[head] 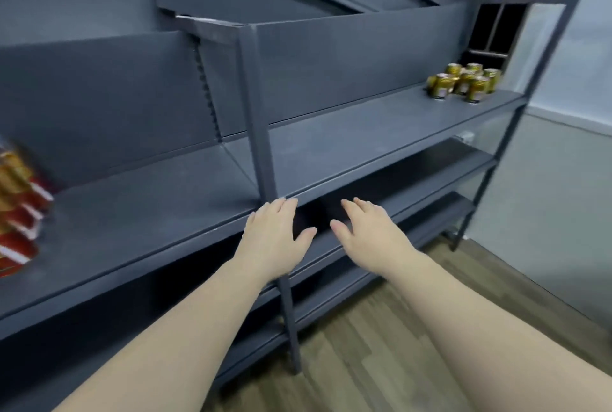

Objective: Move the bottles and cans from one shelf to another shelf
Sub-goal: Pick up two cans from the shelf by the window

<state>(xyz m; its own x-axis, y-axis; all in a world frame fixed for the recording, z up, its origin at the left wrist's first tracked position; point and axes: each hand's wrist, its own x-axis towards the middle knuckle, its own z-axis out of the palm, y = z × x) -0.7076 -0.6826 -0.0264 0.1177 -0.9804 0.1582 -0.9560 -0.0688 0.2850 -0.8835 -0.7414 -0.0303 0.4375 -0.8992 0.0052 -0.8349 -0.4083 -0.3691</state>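
Left hand (pixel 276 236) and right hand (pixel 371 233) empty, fingers straight and loosely spread at the shelf (pixel 331 146) edge; gold cans (pixel 463 82) cluster far right, blurred red-gold containers (pixel 16 206) far left; probably best to step closer and grip one per hand.

Wood-plank floor (pixel 381 345), brown-grey, lower right. Right wall (pixel 559 186): grey below, paler above. Dark window (pixel 486 27) with pale bars, upper right. Small white object (pixel 465 136), unidentifiable.
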